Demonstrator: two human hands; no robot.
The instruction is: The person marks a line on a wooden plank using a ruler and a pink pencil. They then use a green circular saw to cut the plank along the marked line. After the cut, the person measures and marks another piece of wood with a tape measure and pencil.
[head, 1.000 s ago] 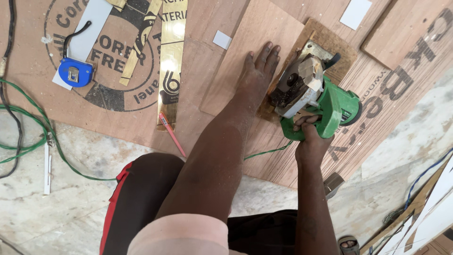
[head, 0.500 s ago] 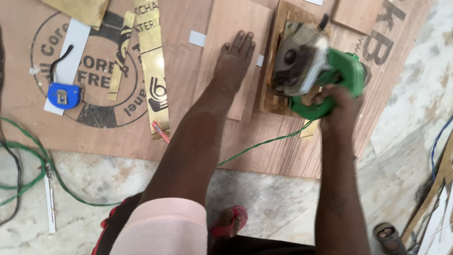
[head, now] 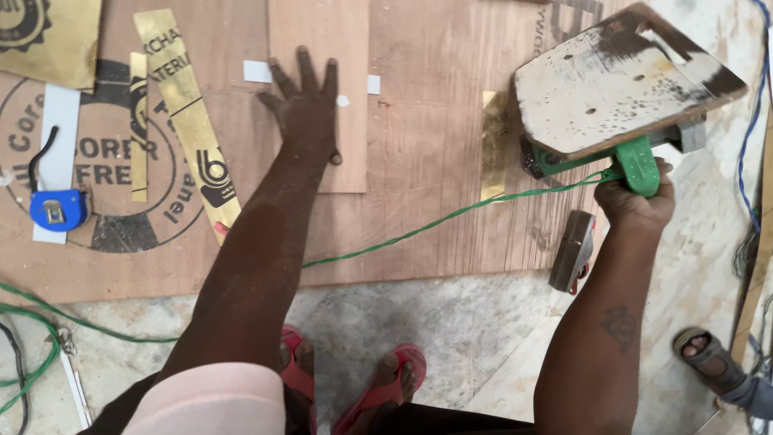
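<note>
My left hand (head: 306, 109) lies flat, fingers spread, on a small rectangular plywood piece (head: 346, 40) that rests on a large plywood sheet (head: 419, 201). My right hand (head: 636, 201) grips the green handle of a green circular saw (head: 620, 89). The saw is lifted off the sheet and tilted, so its worn metal base plate faces the camera. Its green cord (head: 435, 221) trails left across the sheet.
A blue tape measure (head: 56, 209) and gold laminate strips (head: 189, 121) lie at the left. A small dark block (head: 570, 251) sits by the sheet's edge. My feet in red sandals (head: 378, 387) stand on stone floor. Another person's sandalled foot (head: 708, 354) is at lower right.
The saw has been lifted off the plywood piece, carried right and tipped up to show its base plate. My left hand stays flat on the piece.
</note>
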